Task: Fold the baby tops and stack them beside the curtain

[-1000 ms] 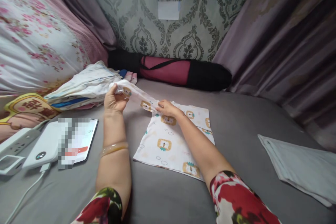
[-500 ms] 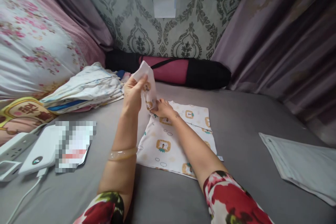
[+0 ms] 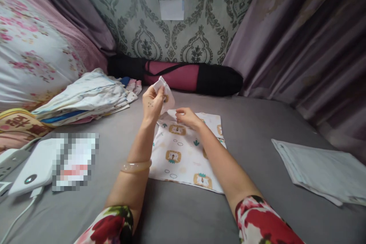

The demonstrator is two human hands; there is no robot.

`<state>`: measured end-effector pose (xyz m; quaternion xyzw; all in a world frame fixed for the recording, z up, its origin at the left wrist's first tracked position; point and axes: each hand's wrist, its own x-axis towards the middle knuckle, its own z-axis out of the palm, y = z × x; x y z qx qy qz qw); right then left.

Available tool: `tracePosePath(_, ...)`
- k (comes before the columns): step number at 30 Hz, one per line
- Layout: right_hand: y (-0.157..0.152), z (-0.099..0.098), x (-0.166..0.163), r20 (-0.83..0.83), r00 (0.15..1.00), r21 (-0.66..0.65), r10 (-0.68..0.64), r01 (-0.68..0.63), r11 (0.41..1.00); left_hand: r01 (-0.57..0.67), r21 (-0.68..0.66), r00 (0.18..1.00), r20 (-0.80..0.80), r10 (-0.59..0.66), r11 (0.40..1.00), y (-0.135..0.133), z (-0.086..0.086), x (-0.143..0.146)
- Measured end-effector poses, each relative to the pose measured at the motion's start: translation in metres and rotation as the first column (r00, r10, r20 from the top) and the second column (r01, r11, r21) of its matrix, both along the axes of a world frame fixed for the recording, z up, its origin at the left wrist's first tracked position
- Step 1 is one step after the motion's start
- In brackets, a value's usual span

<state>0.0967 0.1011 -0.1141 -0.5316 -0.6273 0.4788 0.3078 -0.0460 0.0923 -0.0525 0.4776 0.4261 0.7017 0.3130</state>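
A small white shirt (image 3: 187,160) printed with tan lion faces and green leaves lies flat on the grey sheet in front of me. My left hand (image 3: 153,101) is closed round its left sleeve, pinching the raised end between thumb and fingers. The lifted sleeve (image 3: 168,101) hangs down to the shirt's upper left corner. Just right of that corner is my right hand (image 3: 188,117), its fingers loosely bent and a little apart over the cloth, with nothing visible between them. My right forearm covers part of the shirt's right side.
A folded pale cloth (image 3: 323,171) lies right. Left are piled clothes (image 3: 82,97), a power bank (image 3: 37,166) with a cable, a blurred-out flat item (image 3: 76,164) and a power strip (image 3: 11,160). A black-and-maroon long bag (image 3: 174,76) lies along the wall.
My left hand has come down slightly and right with the sleeve. My right hand has moved right, away from the sleeve, and its fingers have loosened. The view has shifted a little.
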Motion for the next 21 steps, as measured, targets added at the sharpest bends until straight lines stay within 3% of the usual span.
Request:
tracePosePath(2, -0.01, 0.007, 0.019, -0.232, 0.968, -0.222, -0.098, 0.046, 0.974, -0.006, 0.0, 1.0, -0.014, 0.006, 1.0, -0.003, -0.002, 0.009)
tracePosePath(4, -0.018, 0.014, 0.036, -0.414, 0.897, -0.376, -0.153, -0.015, 0.926, 0.058, -0.003, 0.996, -0.062, -0.058, 0.998, -0.01, -0.003, 0.021)
tracePosePath(7, -0.025, 0.02, 0.059, -0.532, 0.826, -0.436, -0.186, -0.079, 0.896, 0.341, -0.055, 0.904, -0.256, -0.343, 0.938, -0.024, 0.0, 0.038)
tracePosePath(10, -0.027, 0.016, 0.078, -0.56, 0.783, -0.433, -0.271, 0.003, 0.901, 0.525, -0.159, 0.75, -0.377, -0.543, 0.836, -0.03, 0.003, 0.037)
tracePosePath(12, -0.028, 0.01, 0.087, -0.581, 0.732, -0.467, -0.356, 0.058, 0.882, 0.463, -0.176, 0.795, -0.352, -0.495, 0.869, -0.024, 0.001, 0.023)
tracePosePath(14, -0.029, 0.004, 0.094, -0.595, 0.689, -0.513, -0.414, 0.071, 0.856, 0.285, -0.222, 0.884, -0.314, -0.345, 0.932, -0.014, -0.005, 0.002)
tracePosePath(16, -0.03, 0.0, 0.096, -0.588, 0.672, -0.543, -0.451, 0.085, 0.836, 0.115, -0.353, 0.91, -0.337, -0.241, 0.928, -0.005, -0.014, -0.02)
tracePosePath(18, -0.031, -0.003, 0.095, -0.551, 0.681, -0.548, -0.483, 0.142, 0.825, 0.011, -0.488, 0.872, -0.422, -0.248, 0.873, 0.0, -0.023, -0.037)
tracePosePath(21, -0.031, -0.004, 0.091, -0.487, 0.699, -0.481, -0.524, 0.286, 0.829, -0.035, -0.61, 0.725, -0.561, -0.4, 0.791, -0.001, -0.032, -0.049)
